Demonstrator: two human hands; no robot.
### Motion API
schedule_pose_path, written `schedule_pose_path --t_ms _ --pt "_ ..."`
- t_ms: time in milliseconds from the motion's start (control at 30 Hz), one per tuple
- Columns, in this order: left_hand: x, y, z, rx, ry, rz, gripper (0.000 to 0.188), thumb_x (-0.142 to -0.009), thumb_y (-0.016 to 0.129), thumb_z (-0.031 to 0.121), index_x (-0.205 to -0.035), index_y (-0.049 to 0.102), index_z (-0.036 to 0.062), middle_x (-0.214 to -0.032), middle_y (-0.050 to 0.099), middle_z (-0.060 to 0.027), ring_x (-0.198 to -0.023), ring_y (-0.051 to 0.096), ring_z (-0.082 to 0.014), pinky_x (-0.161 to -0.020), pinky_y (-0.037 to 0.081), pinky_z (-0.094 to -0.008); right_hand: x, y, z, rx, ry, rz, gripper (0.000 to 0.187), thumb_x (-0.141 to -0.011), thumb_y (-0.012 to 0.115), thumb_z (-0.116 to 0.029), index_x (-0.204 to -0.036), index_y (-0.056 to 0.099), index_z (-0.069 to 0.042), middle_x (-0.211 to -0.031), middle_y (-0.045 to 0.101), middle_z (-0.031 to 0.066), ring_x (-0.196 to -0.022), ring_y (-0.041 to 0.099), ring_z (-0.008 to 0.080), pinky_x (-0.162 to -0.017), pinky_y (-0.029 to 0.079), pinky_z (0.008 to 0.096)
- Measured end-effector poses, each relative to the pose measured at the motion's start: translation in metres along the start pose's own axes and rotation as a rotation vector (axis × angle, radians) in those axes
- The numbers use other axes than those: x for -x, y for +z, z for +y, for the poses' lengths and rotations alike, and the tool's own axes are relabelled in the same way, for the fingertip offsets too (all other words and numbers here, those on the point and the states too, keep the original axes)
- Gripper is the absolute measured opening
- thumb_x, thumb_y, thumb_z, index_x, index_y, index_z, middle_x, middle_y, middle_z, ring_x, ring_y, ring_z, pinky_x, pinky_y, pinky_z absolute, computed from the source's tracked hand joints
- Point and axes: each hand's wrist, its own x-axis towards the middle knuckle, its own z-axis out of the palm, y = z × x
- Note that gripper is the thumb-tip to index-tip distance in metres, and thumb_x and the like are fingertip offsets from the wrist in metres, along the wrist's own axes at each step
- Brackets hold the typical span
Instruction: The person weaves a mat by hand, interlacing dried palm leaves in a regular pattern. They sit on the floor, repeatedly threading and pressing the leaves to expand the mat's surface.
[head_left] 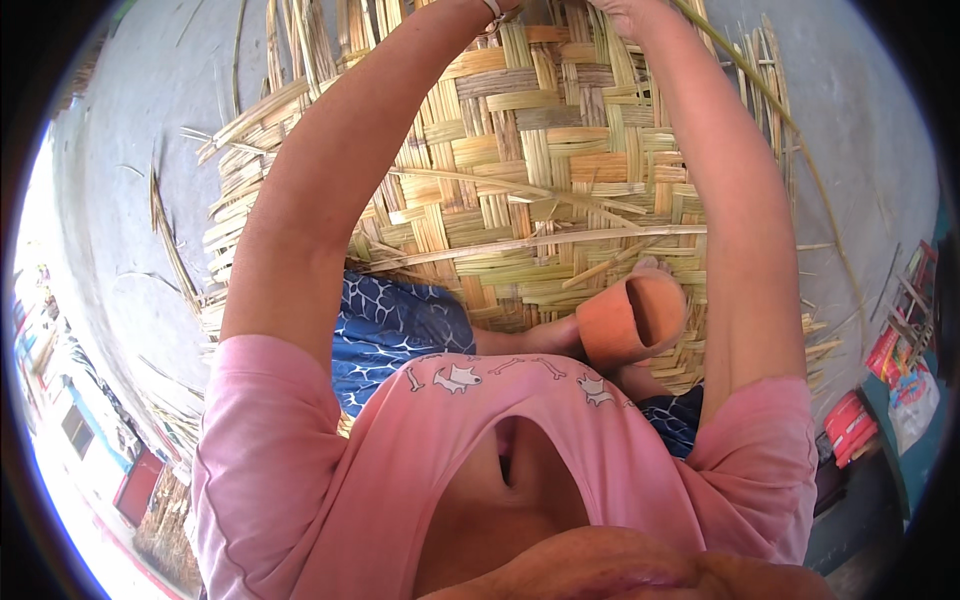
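Note:
Both my arms reach forward over a mat of woven flat split strips [560,145], pale yellow, green and brown. My left hand [507,4], with a bracelet [493,14] at its wrist, is cut off by the top edge of the view. Close to it on the right, my right hand [622,14] is also mostly cut off, with only its heel and wrist showing. The fingers of both hands are out of sight, so whether they hold a strip is hidden. A long green strip [760,85] runs past my right wrist and bends down the right side.
Loose strips [540,243] lie across the mat by my folded legs. An orange slipper-like thing [610,325] is at my foot. Loose strip ends [170,240] lie on the grey floor [110,215] at left. Red packets [850,428] and a plastic bag [912,410] are at right.

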Motion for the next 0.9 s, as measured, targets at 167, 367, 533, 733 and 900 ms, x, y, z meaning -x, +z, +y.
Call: schedule_pose_path --t_ms 167,367,533,733,900 --pt "0.009 -0.010 0.025 0.068 -0.289 -0.171 0.033 -0.077 0.068 0.023 -0.098 0.077 -0.0013 -0.084 0.074 -0.0250 -0.079 0.075 -0.0354 -0.072 0.059 -0.0419 0.009 -0.002 -0.004 0.148 -0.026 0.155 0.042 -0.080 0.083 -0.015 -0.117 0.071 0.001 -0.101 0.074 0.0147 -0.090 0.070 0.0253 -0.079 0.056 0.0412" --pt "-0.038 0.033 -0.050 0.003 0.012 -0.052 0.033 -0.087 0.073 0.028 -0.100 0.073 -0.0019 -0.092 0.075 -0.0222 -0.087 0.074 -0.0334 -0.078 0.058 -0.0407 0.022 0.010 -0.004 0.026 -0.210 0.170 0.044 -0.081 0.080 -0.010 -0.120 0.067 0.002 -0.103 0.073 0.0143 -0.093 0.068 0.0250 -0.083 0.055 0.0399" --pt "0.025 0.020 -0.045 0.129 0.265 0.213 0.027 -0.095 0.067 0.013 -0.119 0.068 0.0018 -0.111 0.071 -0.0161 -0.100 0.069 -0.0337 -0.090 0.055 -0.0422 0.022 0.007 0.002 0.000 -0.149 0.203 0.044 -0.086 0.075 -0.004 -0.127 0.061 0.003 -0.108 0.070 0.0163 -0.096 0.067 0.0254 -0.085 0.055 0.0369" --pt "0.089 0.017 -0.053 -0.500 0.295 0.240 0.041 -0.096 0.064 0.035 -0.134 0.064 0.0196 -0.146 0.051 -0.0098 -0.136 0.044 -0.0356 -0.112 0.037 -0.0521 0.024 0.007 -0.002 -0.129 0.007 0.105 0.043 -0.089 0.069 0.000 -0.130 0.058 0.003 -0.111 0.068 0.0183 -0.098 0.067 0.0294 -0.080 0.058 0.0426" --pt "0.090 0.014 -0.060 -0.600 0.339 0.169 0.041 -0.098 0.057 0.043 -0.135 0.065 0.0276 -0.145 0.052 -0.0104 -0.136 0.044 -0.0349 -0.111 0.037 -0.0527 0.017 0.006 0.000 -0.076 0.004 0.097 0.034 -0.090 0.064 0.002 -0.124 0.063 0.003 -0.103 0.069 0.0194 -0.094 0.068 0.0315 -0.075 0.058 0.0458"
